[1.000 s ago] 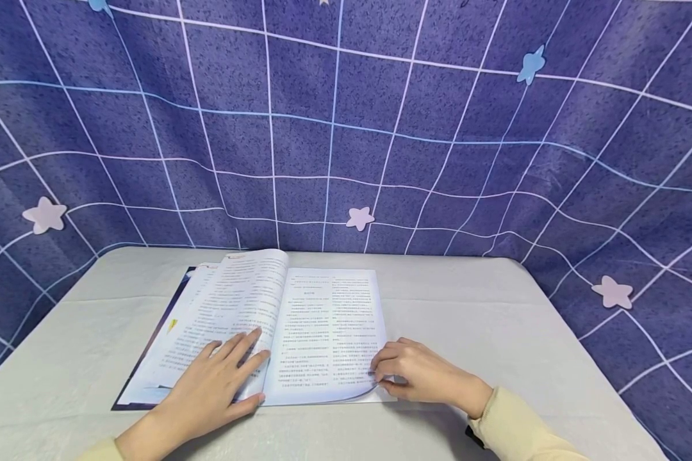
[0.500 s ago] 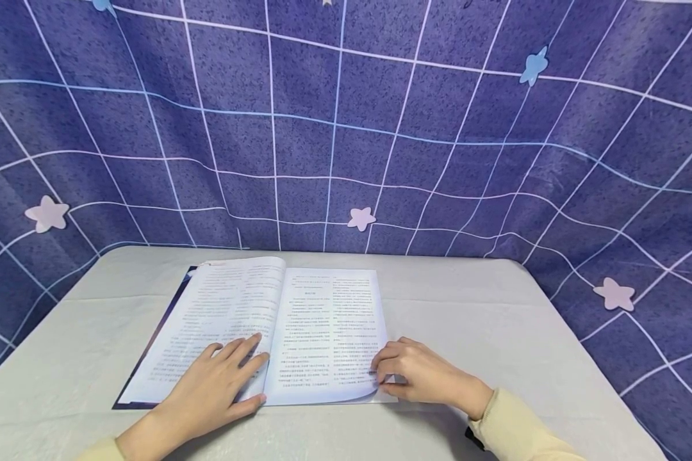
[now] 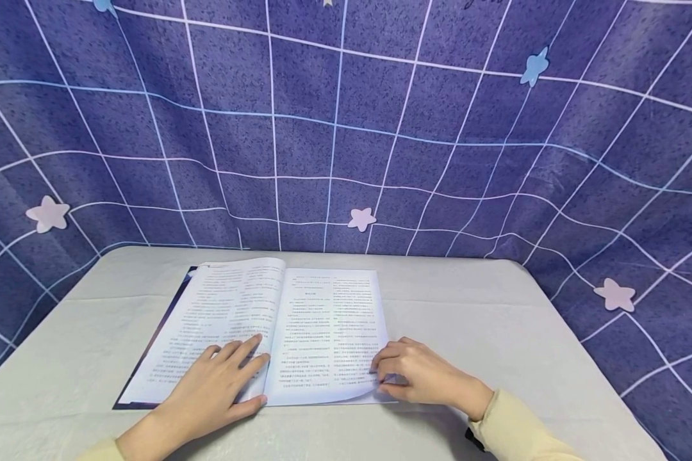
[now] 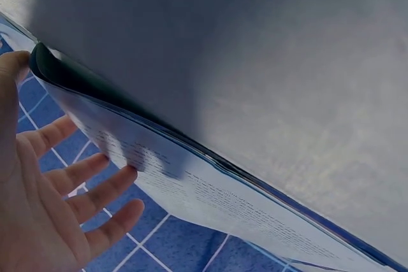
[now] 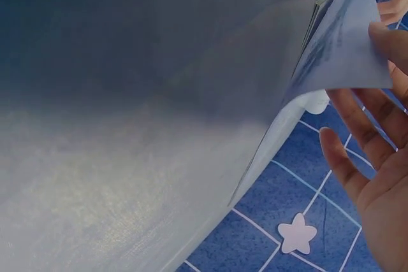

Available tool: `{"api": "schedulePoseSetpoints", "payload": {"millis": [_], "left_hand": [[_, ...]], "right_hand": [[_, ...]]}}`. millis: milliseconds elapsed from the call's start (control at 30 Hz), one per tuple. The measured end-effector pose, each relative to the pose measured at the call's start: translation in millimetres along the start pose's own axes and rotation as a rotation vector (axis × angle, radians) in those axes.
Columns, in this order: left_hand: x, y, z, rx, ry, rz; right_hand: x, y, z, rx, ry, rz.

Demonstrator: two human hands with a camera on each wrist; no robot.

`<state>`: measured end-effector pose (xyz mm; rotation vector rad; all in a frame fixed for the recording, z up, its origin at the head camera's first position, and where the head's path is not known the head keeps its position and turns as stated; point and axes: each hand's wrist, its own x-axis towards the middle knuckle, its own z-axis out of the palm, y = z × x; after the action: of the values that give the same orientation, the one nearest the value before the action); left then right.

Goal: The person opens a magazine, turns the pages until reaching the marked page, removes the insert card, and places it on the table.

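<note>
An open magazine (image 3: 308,320) with columns of small print lies on the table, its dark cover edge (image 3: 167,318) showing along the left. My left hand (image 3: 219,384) rests on the left page near the spine, fingers straight and spread; in the left wrist view its fingertips (image 4: 131,173) touch the printed page. At the lower right corner, my right hand (image 3: 418,371) pinches the right page between thumb and fingers. The right wrist view shows that page's corner (image 5: 357,62) curled up off the sheets under it, with the thumb on one side and fingers behind.
A pale cloth covers the table (image 3: 461,320). Behind and around it hangs a blue curtain (image 3: 300,153) with white grid lines and star shapes (image 3: 361,219). A small black item (image 3: 474,439) shows at the right sleeve.
The left-hand pages have settled: a raised leaf has come down leftward over the page with the yellow mark, now covered. Both hands stay in the same places.
</note>
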<state>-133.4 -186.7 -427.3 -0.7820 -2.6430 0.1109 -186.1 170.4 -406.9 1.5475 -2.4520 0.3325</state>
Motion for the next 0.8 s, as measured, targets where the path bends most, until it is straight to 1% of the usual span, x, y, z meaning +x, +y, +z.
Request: {"api": "schedulePoseSetpoints", "payload": {"millis": [300,400,600,800], "left_hand": [[1.1,0.9,-0.8,0.005,-0.016,-0.009],[1.0,1.2,-0.5,0.009,-0.009,-0.005],[2.0,1.8,-0.3,0.017,0.014,0.004],[2.6,2.8,0.3,0.016,0.023,0.003]], "right_hand": [[0.2,2.4,-1.8,-0.029,0.041,-0.01],[0.9,3.0,-2.7,-0.035,0.05,-0.015],[3.9,4.2,-5.0,-0.042,0.104,-0.036],[5.3,4.6,-6.9,-0.026,0.144,-0.047]]}}
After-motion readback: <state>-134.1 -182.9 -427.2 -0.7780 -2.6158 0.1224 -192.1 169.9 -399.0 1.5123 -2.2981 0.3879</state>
